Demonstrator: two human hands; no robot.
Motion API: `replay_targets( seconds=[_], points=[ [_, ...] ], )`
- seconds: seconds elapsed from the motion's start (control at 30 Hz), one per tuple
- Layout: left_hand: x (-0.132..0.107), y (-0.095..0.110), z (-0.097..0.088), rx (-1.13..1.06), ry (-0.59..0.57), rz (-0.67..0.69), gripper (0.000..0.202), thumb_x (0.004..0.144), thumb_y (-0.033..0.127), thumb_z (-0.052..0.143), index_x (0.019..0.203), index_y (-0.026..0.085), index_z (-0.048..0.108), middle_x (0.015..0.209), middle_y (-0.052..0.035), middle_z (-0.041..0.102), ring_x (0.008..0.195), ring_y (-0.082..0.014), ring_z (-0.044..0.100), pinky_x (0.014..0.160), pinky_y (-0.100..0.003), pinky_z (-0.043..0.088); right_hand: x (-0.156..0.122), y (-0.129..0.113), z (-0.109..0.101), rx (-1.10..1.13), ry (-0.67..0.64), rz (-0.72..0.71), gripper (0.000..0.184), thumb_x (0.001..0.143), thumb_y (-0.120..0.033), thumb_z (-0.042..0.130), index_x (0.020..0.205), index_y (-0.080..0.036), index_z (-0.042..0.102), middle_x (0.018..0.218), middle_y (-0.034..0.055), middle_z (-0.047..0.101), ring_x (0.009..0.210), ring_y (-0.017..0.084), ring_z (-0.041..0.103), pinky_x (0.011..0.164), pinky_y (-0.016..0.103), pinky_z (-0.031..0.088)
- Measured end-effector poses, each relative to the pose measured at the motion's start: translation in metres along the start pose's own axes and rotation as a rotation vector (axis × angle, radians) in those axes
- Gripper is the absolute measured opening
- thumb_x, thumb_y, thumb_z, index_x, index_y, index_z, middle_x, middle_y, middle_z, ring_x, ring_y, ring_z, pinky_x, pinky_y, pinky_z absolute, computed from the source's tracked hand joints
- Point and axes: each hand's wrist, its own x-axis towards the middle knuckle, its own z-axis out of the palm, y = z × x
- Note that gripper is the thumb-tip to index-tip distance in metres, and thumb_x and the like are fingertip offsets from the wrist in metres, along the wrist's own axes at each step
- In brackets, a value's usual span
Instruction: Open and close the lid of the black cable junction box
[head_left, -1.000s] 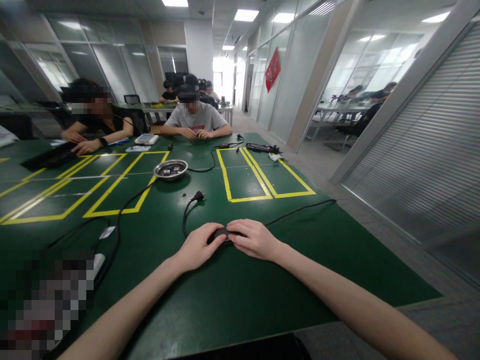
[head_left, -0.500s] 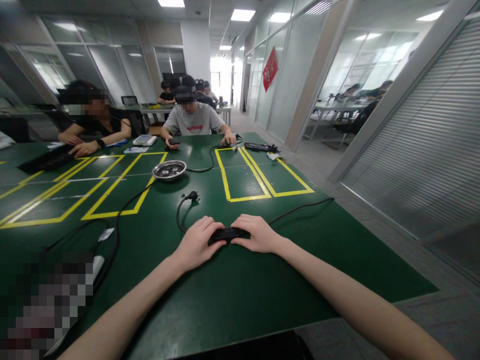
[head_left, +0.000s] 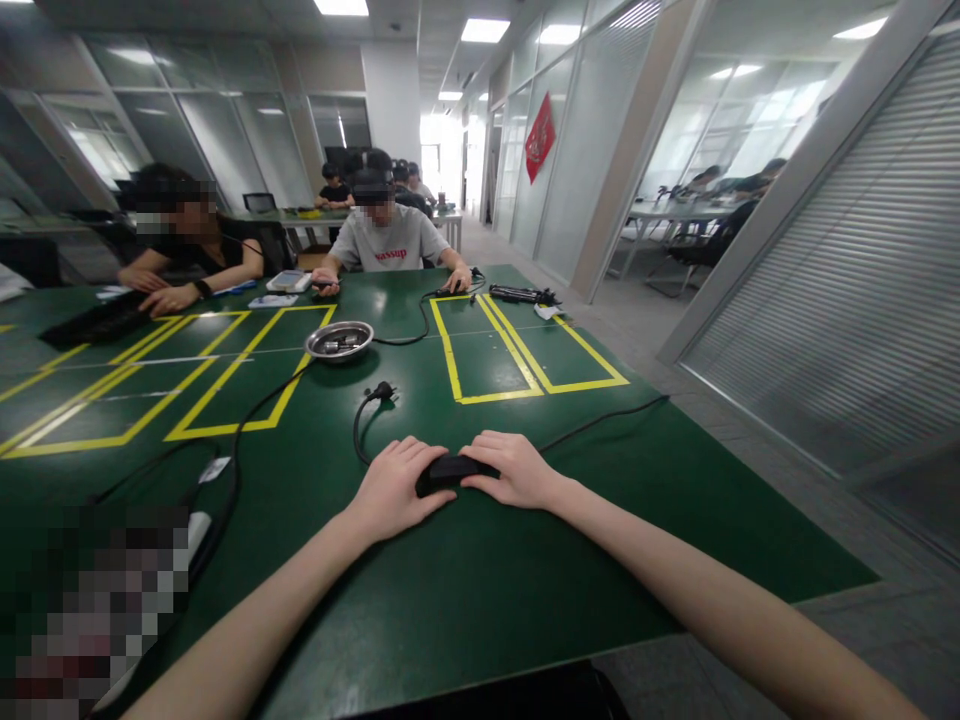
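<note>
The black block (head_left: 456,468) lies directly between the two hands, with its long axis running from left to right across the front of the person. The left hand (head_left: 397,487) holds its left end, with thumb on the near side and fingers over the far side; the right hand (head_left: 512,468) grips the right end similarly, so neither hand is nearer than the other. Whether the block rests on the green counter (head_left: 570,580) or is slightly lifted, I cannot tell. Just beyond the left hand, a plug (head_left: 384,391) lies on a short, curved cord (head_left: 357,430), which therefore limits the room forward on that side. A thin cable (head_left: 600,425) goes from behind the right hand toward the right edge. The near edge is well apart from the block, and the yellow tape (head_left: 501,398) lies beyond it, so I judge that there is more room toward the person and to the right.
</note>
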Motion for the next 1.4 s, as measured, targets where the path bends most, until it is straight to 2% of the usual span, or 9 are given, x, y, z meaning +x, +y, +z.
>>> replay_targets(
  seconds=[0.2, 0.33, 0.4, 0.5, 0.63, 0.77, 0.87, 1.17, 1.4],
  points=[
    [0.002, -0.001, -0.001, -0.025, 0.008, 0.026, 0.022, 0.096, 0.039, 0.066, 0.097, 0.018, 0.066, 0.086, -0.0056, 0.070, 0.086, -0.0238, 0.062, 0.077, -0.037, 0.047, 0.001, 0.001, -0.002, -0.030, -0.089, -0.025, 0.049, 0.104, -0.042, 0.053, 0.147, -0.017, 0.052, 0.107, 0.0106, 0.071, 0.093, 0.022, 0.066, 0.081, 0.034, 0.054],
    [0.003, -0.003, -0.001, -0.059, -0.006, 0.037, 0.023, 0.095, 0.042, 0.067, 0.094, 0.019, 0.068, 0.083, -0.0048, 0.070, 0.083, -0.0226, 0.062, 0.076, -0.035, 0.047, 0.002, -0.008, -0.002, -0.056, -0.124, -0.068, 0.048, 0.104, -0.034, 0.052, 0.151, -0.022, 0.049, 0.112, 0.0101, 0.068, 0.096, 0.022, 0.064, 0.083, 0.033, 0.054],
    [0.003, -0.006, -0.001, -0.056, 0.014, 0.036, 0.026, 0.094, 0.044, 0.069, 0.104, 0.019, 0.070, 0.088, -0.0058, 0.073, 0.087, -0.0235, 0.063, 0.079, -0.037, 0.049, 0.002, -0.013, -0.001, -0.099, -0.129, -0.037, 0.044, 0.104, -0.031, 0.051, 0.147, -0.024, 0.055, 0.107, 0.0093, 0.067, 0.091, 0.021, 0.064, 0.080, 0.032, 0.054],
    [0.001, -0.012, -0.001, -0.018, 0.109, 0.022, 0.049, 0.092, 0.042, 0.071, 0.135, 0.021, 0.061, 0.119, -0.0108, 0.072, 0.111, -0.0286, 0.063, 0.095, -0.044, 0.050, 0.001, -0.011, -0.002, -0.140, -0.103, 0.107, 0.044, 0.105, -0.033, 0.050, 0.148, -0.028, 0.056, 0.105, 0.0080, 0.066, 0.082, 0.019, 0.065, 0.075, 0.030, 0.054],
    [-0.003, -0.019, -0.002, 0.024, 0.197, 0.017, 0.050, 0.095, 0.035, 0.065, 0.143, 0.024, 0.056, 0.142, -0.0117, 0.062, 0.132, -0.0310, 0.053, 0.111, -0.051, 0.045, -0.003, 0.018, -0.009, -0.050, 0.127, 0.433, 0.047, 0.106, -0.033, 0.043, 0.151, -0.032, 0.052, 0.104, 0.0059, 0.068, 0.087, 0.021, 0.068, 0.078, 0.032, 0.055],
    [-0.004, -0.020, -0.001, -0.021, 0.125, 0.030, 0.035, 0.096, 0.030, 0.063, 0.130, 0.025, 0.066, 0.132, -0.0096, 0.068, 0.127, -0.0286, 0.058, 0.108, -0.049, 0.049, -0.014, 0.058, -0.028, 0.007, 0.476, 0.618, 0.050, 0.104, -0.035, 0.037, 0.148, -0.024, 0.056, 0.116, 0.0111, 0.070, 0.105, 0.027, 0.066, 0.092, 0.040, 0.053],
    [-0.002, -0.018, 0.002, -0.050, 0.031, 0.039, 0.028, 0.096, 0.029, 0.063, 0.122, 0.024, 0.069, 0.127, -0.0086, 0.071, 0.125, -0.0279, 0.060, 0.106, -0.048, 0.050, -0.026, 0.078, -0.045, -0.120, 0.570, 0.789, 0.054, 0.102, -0.038, 0.036, 0.150, -0.021, 0.055, 0.110, 0.0126, 0.071, 0.100, 0.029, 0.066, 0.093, 0.043, 0.052],
    [-0.001, -0.017, 0.002, -0.073, -0.033, 0.013, 0.023, 0.097, 0.028, 0.062, 0.118, 0.024, 0.071, 0.126, -0.0075, 0.072, 0.124, -0.0269, 0.061, 0.105, -0.048, 0.051, -0.048, 0.107, -0.061, -0.242, 0.397, 1.247, 0.054, 0.101, -0.037, 0.037, 0.150, -0.022, 0.055, 0.123, 0.0159, 0.069, 0.112, 0.033, 0.066, 0.097, 0.046, 0.051],
    [-0.003, -0.017, 0.003, -0.094, -0.023, 0.025, 0.024, 0.097, 0.027, 0.061, 0.118, 0.023, 0.071, 0.124, -0.0080, 0.072, 0.121, -0.0260, 0.062, 0.104, -0.046, 0.051, -0.056, 0.110, -0.058, -0.372, 0.263, 1.270, 0.060, 0.090, -0.042, 0.061, 0.148, -0.023, 0.057, 0.120, 0.0146, 0.064, 0.098, 0.031, 0.070, 0.085, 0.040, 0.056]
  ],
)
